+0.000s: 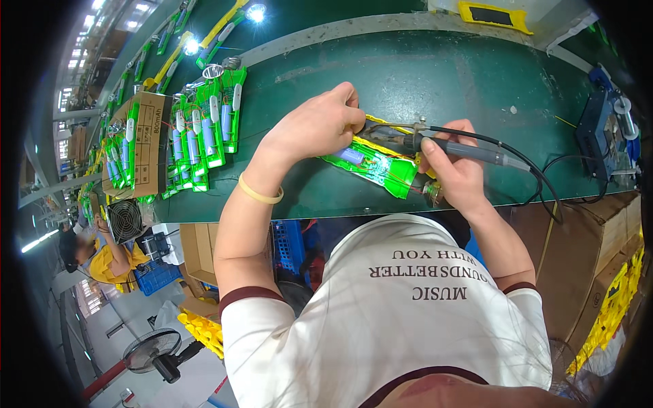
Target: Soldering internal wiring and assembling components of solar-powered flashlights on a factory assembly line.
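Observation:
My right hand (457, 173) grips the handle of a soldering iron (469, 151), whose front end points left across the work. A green plastic housing (401, 182) lies below it near the bench's front edge, with a blue cylindrical battery cell (350, 156), thin wires and a brightly lit patch inside. Along the housing's far side sits a yellow-edged dark panel (388, 141). Curled at that panel's left end is my left hand (320, 124), closed on it. Its fingertips are partly hidden. A small round metallic part (432, 193) is at the housing's right end, beside my right hand.
Several similar green housings (204, 132) with cells lean together at left beside a cardboard box (149, 146). Lit assemblies (256, 13) lie far left. A blue stand with a spool (615, 119) is at right, near black cables (544, 180). Another person (112, 262) works at far left.

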{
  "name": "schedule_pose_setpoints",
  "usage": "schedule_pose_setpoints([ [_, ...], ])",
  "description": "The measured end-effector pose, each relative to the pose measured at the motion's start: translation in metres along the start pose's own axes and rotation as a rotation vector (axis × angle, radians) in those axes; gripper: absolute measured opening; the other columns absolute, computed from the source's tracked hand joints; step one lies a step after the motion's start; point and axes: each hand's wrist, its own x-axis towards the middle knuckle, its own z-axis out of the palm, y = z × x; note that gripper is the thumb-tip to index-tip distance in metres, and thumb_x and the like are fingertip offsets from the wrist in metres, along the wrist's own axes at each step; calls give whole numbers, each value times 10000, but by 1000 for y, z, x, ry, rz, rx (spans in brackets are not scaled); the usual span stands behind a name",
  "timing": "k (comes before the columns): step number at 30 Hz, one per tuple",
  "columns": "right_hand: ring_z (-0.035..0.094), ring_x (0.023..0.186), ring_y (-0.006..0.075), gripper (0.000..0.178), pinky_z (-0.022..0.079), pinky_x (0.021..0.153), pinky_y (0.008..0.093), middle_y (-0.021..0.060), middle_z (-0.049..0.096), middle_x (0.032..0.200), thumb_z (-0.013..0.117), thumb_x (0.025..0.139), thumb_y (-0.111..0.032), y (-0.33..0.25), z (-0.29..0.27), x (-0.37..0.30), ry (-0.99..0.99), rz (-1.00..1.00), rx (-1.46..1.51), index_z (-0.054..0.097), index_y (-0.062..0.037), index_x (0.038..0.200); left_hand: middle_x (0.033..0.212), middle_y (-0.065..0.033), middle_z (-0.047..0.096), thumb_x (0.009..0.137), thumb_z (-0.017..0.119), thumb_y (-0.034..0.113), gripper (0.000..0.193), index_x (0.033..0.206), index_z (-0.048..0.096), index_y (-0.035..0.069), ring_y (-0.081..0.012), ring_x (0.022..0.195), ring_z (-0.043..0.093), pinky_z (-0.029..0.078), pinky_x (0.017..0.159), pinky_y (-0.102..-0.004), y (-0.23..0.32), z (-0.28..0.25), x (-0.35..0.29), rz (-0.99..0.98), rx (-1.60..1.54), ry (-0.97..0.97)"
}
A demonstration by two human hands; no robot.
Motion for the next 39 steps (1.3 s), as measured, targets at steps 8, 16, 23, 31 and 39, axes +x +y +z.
schedule_pose_setpoints([
  [8, 534, 649, 81, 264, 434, 556, 209, 44, 493, 777, 591, 830, -83, -2, -3, -10, -46, 21, 32, 358, -22, 938, 896, -90, 493, 673, 575, 53, 63, 733, 594, 47, -255, 776, 537, 455, 674, -337, 4, 0, -5, 4, -5, -18],
  [16, 412, 588, 27, 266, 331, 497, 186, 5, 476, 710, 617, 813, -118, 9, 2, -8, -22, -28, -89, 381, -35, 903, 916, -91, 489, 679, 569, 48, 65, 739, 592, 39, -253, 779, 535, 452, 680, -338, 2, -1, -4, 35, -10, 9],
  [23, 407, 576, 22, 269, 330, 485, 184, -1, 475, 705, 624, 810, -128, 10, 2, -8, -15, -38, -103, 388, -35, 899, 931, -90, 494, 679, 568, 44, 73, 746, 598, 41, -253, 783, 536, 454, 682, -338, 2, -1, -3, 21, -14, -6],
  [31, 413, 560, 14, 275, 326, 463, 175, -4, 480, 703, 628, 807, -134, 6, 4, -9, -36, -33, -161, 389, -30, 896, 928, -90, 498, 676, 565, 42, 78, 746, 598, 38, -253, 793, 536, 452, 688, -342, 0, 1, -3, 49, -13, -10],
  [39, 410, 551, 17, 264, 325, 459, 178, -5, 478, 681, 627, 804, -122, 11, 6, -8, 2, -53, -141, 393, -29, 885, 926, -88, 499, 678, 555, 46, 77, 742, 597, 43, -253, 795, 538, 452, 687, -346, -1, -1, -4, 33, -20, -38],
])
